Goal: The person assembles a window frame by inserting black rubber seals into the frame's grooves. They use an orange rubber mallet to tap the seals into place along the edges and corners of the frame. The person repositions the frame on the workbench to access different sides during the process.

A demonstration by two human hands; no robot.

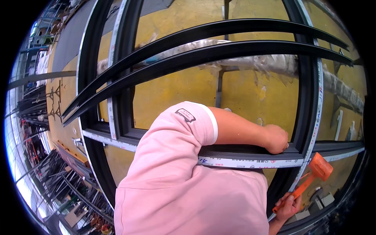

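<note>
My left arm, in a short pink sleeve, reaches to the right across a dark window-type frame (306,98). At its inner right corner, my left hand (276,139) is closed, resting on the lower dark bar (235,149). What its fingers hold, if anything, is hidden. A printed white strip (250,162) runs along the near side of that bar. Lower right, my right hand (289,206) is wrapped round the handle of an orange mallet (322,167). The mallet's head points up and away, beside the frame's outer right corner.
Two long dark profiles (219,49) lie across the frame, bowed by the lens. Beneath is a yellow tabletop (172,100) with a plastic-wrapped roll (270,64). At the far left, several dark bars (37,105) are stacked. More frame members (337,147) extend to the right.
</note>
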